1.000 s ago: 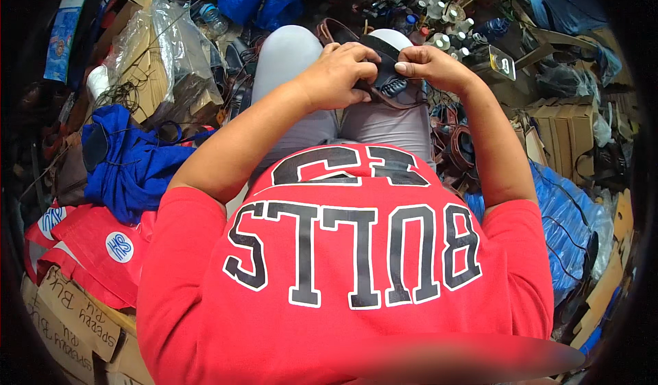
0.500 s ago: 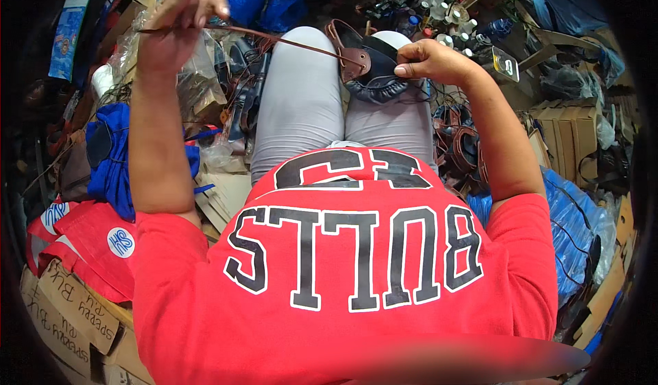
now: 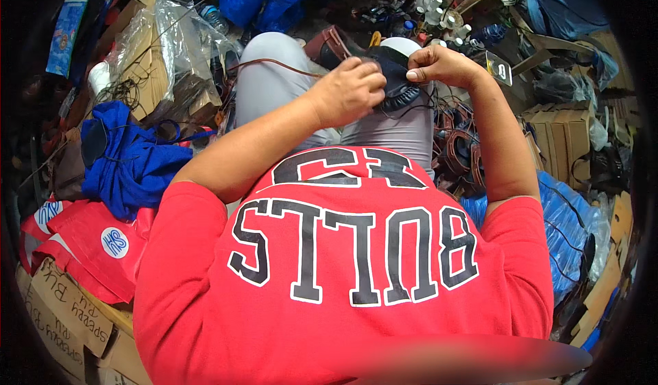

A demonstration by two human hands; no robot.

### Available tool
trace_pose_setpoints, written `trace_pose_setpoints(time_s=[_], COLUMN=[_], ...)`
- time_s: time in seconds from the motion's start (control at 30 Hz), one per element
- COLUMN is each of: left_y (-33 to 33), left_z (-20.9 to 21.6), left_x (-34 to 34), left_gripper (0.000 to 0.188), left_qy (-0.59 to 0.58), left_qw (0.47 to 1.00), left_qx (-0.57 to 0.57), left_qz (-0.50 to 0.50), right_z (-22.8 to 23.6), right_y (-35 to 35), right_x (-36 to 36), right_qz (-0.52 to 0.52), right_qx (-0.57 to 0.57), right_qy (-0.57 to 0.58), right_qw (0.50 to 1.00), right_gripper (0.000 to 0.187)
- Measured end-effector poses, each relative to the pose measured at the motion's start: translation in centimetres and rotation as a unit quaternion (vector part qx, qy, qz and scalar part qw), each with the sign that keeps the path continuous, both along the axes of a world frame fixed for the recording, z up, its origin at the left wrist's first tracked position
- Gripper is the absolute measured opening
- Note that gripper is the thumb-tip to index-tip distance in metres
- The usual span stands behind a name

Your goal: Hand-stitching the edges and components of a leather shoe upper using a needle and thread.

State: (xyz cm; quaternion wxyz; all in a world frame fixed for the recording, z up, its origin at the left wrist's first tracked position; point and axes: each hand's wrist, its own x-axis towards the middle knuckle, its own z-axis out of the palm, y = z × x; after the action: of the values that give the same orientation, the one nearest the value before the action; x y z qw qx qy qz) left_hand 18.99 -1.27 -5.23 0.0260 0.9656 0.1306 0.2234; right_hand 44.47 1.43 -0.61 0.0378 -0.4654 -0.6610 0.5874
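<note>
A black and brown leather shoe (image 3: 400, 97) with a gathered toe rests on my grey-trousered thighs, its brown part (image 3: 327, 45) upright toward the far side. My right hand (image 3: 439, 67) pinches the shoe's black edge between thumb and fingers. Over the shoe's left part lies my left hand (image 3: 351, 92), palm down, with curled, closed fingers a little blurred by motion. It covers the spot where the brown piece meets the black. A thin brown leather lace (image 3: 277, 62) curves out to the left across my knee and passes behind this hand. Whatever its fingertips grip is hidden.
Cardboard and clear plastic wrap (image 3: 179, 49) lie left of my knees, near a blue cloth bundle (image 3: 130, 155). Small bottles (image 3: 439, 15) crowd the far right. More brown leather pieces (image 3: 459, 148) sit beside my right thigh, with a blue plastic-wrapped bundle (image 3: 565, 227) nearer.
My left hand has come down from the raised upper left, where it held the lace stretched out, to the shoe. The lace now hangs slack. My right hand still grips the shoe.
</note>
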Motion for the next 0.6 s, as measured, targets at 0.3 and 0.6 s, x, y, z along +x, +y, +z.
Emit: trace_pose_setpoints(time_s=[0.3, 0.6], left_y=[-1.7, -1.8], left_z=[0.3, -0.1], left_x=[-0.4, -1.1], left_gripper=[0.012, 0.022], left_qy=[0.034, 0.040], left_qw=[0.999, 0.999], left_qx=[0.028, 0.011], left_qz=[-0.003, 0.000], right_z=[0.5, 4.1], right_y=[-0.9, -1.6], right_x=[-1.8, -3.4], right_qz=[-0.165, 0.060], right_qx=[0.113, 0.178], right_qy=[0.077, -0.241], right_qw=[0.977, 0.952], right_gripper=[0.029, 0.034])
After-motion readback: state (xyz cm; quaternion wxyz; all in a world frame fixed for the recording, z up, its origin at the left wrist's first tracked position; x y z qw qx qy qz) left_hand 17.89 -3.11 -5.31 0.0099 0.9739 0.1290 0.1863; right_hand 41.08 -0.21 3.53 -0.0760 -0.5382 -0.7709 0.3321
